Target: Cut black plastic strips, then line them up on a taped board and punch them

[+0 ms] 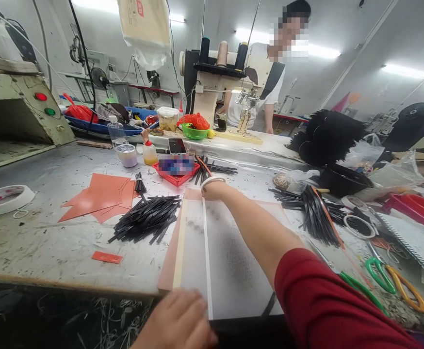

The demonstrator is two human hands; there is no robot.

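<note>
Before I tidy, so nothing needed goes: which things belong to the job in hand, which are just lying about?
Apparently in use: white strip, right hand at its far end; grey sheet beneath.
Probably lying about: phone, squeeze bottle, notebook.

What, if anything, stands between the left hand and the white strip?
Nothing visible. The left hand is close beside the near end of the white strip; the right hand is at its far end, and a pile of black strips lies left of it.

The right arm (257, 225) wears a creased dark-red sleeve (317, 291) and a whitish, rounded bangle (213, 179) at the wrist.
</note>
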